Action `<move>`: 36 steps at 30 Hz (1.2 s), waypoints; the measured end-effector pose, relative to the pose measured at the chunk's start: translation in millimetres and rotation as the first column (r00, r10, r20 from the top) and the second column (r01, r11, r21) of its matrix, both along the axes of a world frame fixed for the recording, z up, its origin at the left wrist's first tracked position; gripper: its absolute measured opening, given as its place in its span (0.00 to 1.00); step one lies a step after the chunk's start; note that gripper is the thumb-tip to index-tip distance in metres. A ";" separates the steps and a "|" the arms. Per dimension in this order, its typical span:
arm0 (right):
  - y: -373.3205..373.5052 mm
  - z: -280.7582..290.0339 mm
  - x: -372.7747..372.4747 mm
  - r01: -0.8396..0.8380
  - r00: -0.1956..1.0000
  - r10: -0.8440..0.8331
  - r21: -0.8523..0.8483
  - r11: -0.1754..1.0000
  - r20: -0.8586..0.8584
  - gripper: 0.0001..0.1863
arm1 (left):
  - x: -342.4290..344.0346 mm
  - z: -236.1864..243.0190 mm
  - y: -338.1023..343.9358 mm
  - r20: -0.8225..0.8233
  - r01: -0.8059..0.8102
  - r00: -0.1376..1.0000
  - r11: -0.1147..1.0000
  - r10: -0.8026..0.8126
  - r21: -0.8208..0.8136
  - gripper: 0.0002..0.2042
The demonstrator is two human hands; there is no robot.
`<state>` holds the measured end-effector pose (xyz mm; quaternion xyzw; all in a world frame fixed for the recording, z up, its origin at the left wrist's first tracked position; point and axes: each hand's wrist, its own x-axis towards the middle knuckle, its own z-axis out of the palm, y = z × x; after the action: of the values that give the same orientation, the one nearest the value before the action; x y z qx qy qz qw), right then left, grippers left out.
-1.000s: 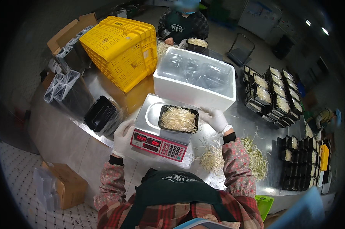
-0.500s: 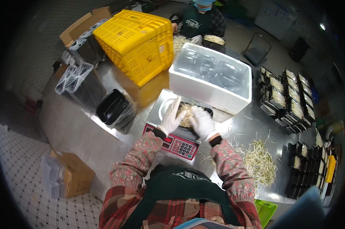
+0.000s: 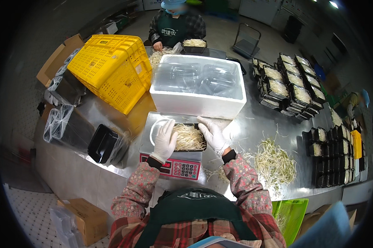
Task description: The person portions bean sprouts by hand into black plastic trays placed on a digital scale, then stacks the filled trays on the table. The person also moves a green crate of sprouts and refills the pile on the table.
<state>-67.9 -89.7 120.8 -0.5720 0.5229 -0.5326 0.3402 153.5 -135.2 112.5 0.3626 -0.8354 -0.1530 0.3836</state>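
A black tray of pale bean sprouts (image 3: 187,137) rests on the pink-fronted steel weighing scale (image 3: 185,169). My gloved left hand (image 3: 165,141) is at the tray's left side, fingers extended and slightly curved against the sprouts and rim. My gloved right hand (image 3: 212,136) touches the tray's right side, fingers apart and reaching along its edge. Loose greenish sprouts (image 3: 273,165) lie on the steel table to the right. A white foam box (image 3: 197,103) of clear plastic lids stands just behind the scale.
Yellow crate (image 3: 108,70), bagged black trays (image 3: 68,132) and loose black trays (image 3: 102,144) stand left. Stacked filled trays (image 3: 294,84) and black trays (image 3: 327,161) stand right. A co-worker (image 3: 170,29) works opposite; another person (image 3: 353,107) is at far right. A green crate (image 3: 294,215) sits below.
My hands moved from beside the scale onto the sprouts in the tray, then spread outward to its two sides, uncovering the sprouts. The head view has shifted.
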 end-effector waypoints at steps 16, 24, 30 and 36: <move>-66.2 -7.3 -1.4 0.139 0.916 -0.081 0.121 0.983 -0.392 0.20 | 37.5 -4.4 3.7 0.310 0.092 0.944 0.993 -0.109 0.070 0.16; -70.1 -104.3 -14.3 0.156 0.635 -0.216 -0.150 0.976 -0.742 0.12 | 41.5 -4.2 0.7 0.296 0.095 0.949 0.993 -0.113 0.075 0.20; 42.2 -89.8 -156.2 0.615 0.707 -0.485 0.109 0.781 -0.515 0.19 | 35.0 -1.4 11.0 0.146 0.041 0.987 0.989 -0.062 0.140 0.22; 187.4 -110.1 -209.7 0.697 0.716 -0.569 0.370 0.613 -0.405 0.19 | 14.2 -2.7 2.2 0.404 0.159 0.904 0.987 -0.142 -0.009 0.17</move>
<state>-277.6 97.7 10.8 -0.3013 0.8485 -0.3886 0.1956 167.7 -133.0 109.8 0.3126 -0.9249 -0.0868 0.1984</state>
